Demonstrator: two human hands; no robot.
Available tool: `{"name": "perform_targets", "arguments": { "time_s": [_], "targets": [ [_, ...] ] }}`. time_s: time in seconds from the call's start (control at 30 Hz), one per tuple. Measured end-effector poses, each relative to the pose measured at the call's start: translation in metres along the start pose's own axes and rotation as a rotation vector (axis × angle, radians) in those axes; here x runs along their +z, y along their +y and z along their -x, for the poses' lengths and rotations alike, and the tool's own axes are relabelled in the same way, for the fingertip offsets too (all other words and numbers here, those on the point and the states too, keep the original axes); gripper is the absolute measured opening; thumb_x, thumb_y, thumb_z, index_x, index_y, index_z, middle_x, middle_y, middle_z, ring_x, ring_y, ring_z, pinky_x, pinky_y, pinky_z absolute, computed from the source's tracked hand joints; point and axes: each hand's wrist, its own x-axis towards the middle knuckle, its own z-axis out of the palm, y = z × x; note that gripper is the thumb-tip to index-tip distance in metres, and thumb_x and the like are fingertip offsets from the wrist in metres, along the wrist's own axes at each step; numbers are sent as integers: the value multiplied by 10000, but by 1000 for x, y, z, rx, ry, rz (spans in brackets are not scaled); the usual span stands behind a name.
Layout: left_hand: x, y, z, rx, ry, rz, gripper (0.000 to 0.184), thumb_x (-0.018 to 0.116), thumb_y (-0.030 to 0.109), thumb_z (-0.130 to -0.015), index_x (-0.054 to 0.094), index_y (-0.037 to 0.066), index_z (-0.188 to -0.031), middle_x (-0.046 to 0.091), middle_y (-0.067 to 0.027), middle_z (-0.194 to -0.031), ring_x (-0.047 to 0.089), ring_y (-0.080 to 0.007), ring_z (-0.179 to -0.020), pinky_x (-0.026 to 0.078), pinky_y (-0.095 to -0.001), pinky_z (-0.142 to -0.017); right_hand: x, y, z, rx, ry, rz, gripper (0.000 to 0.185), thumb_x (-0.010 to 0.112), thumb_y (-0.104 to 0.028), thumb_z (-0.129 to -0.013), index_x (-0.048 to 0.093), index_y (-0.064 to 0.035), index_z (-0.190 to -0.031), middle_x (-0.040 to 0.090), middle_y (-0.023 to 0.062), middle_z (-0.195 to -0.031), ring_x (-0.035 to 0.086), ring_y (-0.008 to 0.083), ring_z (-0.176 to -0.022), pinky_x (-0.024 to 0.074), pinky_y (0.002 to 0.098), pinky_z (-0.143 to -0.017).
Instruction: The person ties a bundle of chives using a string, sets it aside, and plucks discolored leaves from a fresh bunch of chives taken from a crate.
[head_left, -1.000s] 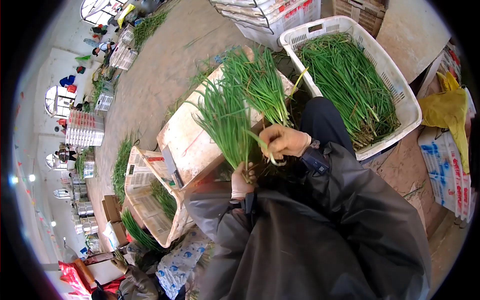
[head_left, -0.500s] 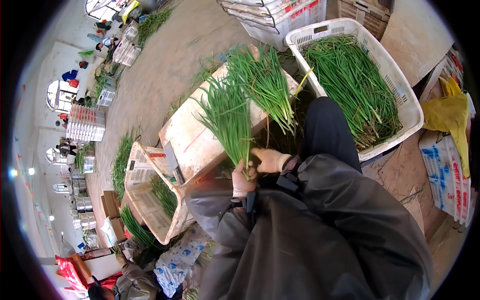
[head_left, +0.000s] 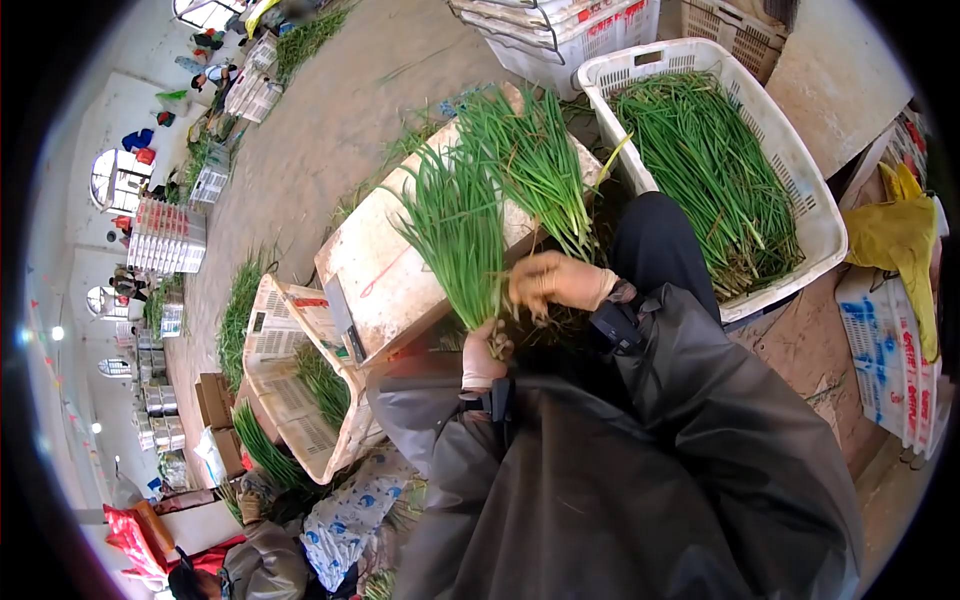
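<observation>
My left hand (head_left: pixel 484 360), in a pale glove, is closed around the lower stalks of a bunch of chives (head_left: pixel 455 225). The bunch's leaves fan out away from me over a worn pale board (head_left: pixel 385 262). Beside the stalks, to the right, is my gloved right hand (head_left: pixel 565 281). Its bent fingers are smeared by motion, and I cannot make out whether they hold anything. A second pile of chives (head_left: pixel 545 165) lies on the board, its white stalk ends pointing toward my knee and partly overlapped by the bunch.
A white crate (head_left: pixel 822 205) full of chives stands to the right of my knee. On the left, a tilted crate (head_left: pixel 300 415) holds more chives. Stacked crates (head_left: pixel 570 40) stand ahead. A yellow cloth (head_left: pixel 895 235) hangs at right. Another person (head_left: pixel 265 560) sits at lower left.
My right hand has moved up and to the right, from near my left hand to beside the stalks. The left hand keeps its hold on the chives. The view has shifted slightly.
</observation>
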Motion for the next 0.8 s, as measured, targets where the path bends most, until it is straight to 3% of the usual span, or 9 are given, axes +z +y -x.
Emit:
{"name": "perform_targets", "arguments": {
  "time_s": [0.03, 0.1, 0.2, 0.23, 0.3, 0.47, 0.57, 0.63, 0.8],
  "targets": [
    [-6, 1, -2, -13, -50, -7, 83, 637, 140, -987, 612, 66, -1013, 653, -32, -839, 549, -126, -599, 419, -252, -509, -4, 5, -6, 1, 168, -66, 147, 641, -144, -994, 701, -10, -1003, 646, 22, -779, 605, 95, -682, 497, 264, -632],
    [5, -2, 4, 41, -16, -21, 77, 634, 125, -981, 597, 73, -1025, 635, -34, -818, 488, -114, -562, 390, -257, -492, -25, 36, -21, -56, 417, 527, 227, 690, -194, -948, 694, -17, -1090, 694, 88, -827, 674, 198, -728, 541, 330, -687],
    [12, -6, 13, 64, -5, -83, 87, 632, 128, -985, 586, 79, -1040, 639, -42, -838, 463, -110, -564, 388, -269, -504, -27, 82, -28, -172, 715, 845, 435, 740, -279, -883, 647, -33, -1228, 735, 181, -951, 719, 356, -871, 563, 423, -796],
    [12, -7, 15, 64, -5, -107, 91, 631, 134, -989, 584, 79, -1045, 646, -46, -852, 466, -111, -573, 394, -273, -515, -16, 74, -26, -72, 680, 872, 592, 772, -348, -835, 593, -72, -1327, 720, 238, -1075, 679, 441, -1021, 543, 482, -890],
    [13, -11, 21, 88, 11, -162, 63, 629, 115, -978, 600, 76, -1018, 644, -46, -831, 464, -118, -559, 391, -272, -508, -3, 77, -29, 80, 633, 1012, 627, 763, -402, -832, 576, -125, -1363, 715, 248, -1091, 674, 439, -1033, 539, 503, -888],
    [19, -15, 32, 128, 63, -293, 80, 668, 93, -942, 615, 70, -998, 654, -57, -785, 519, -136, -547, 418, -280, -473, 1, 92, -37, 53, 556, 1202, 320, 694, -350, -900, 712, -102, -1102, 737, 164, -944, 695, 393, -915, 551, 489, -777],
    [13, -15, 26, 125, 113, -281, 108, 691, 89, -929, 628, 60, -1011, 672, -64, -797, 558, -144, -569, 446, -281, -475, -3, 82, -38, -180, 560, 959, 285, 715, -299, -914, 703, -53, -1058, 728, 145, -838, 716, 325, -775, 547, 436, -696],
    [2, -15, 17, 99, 118, -245, 113, 694, 101, -932, 641, 49, -1017, 680, -63, -809, 579, -146, -594, 465, -279, -492, 2, 53, -35, 38, 387, 207, 189, 690, -179, -989, 671, 9, -1001, 612, 8, -697, 552, 83, -589, 450, 262, -553],
    [6, -13, 16, 85, 91, -167, 139, 678, 137, -960, 655, 21, -1033, 679, -57, -817, 604, -140, -632, 495, -259, -529, 2, -2, -19, -86, 353, -2, 173, 662, -184, -1010, 679, -14, -980, 574, -3, -688, 493, 78, -567, 398, 244, -522]
  ]
}}
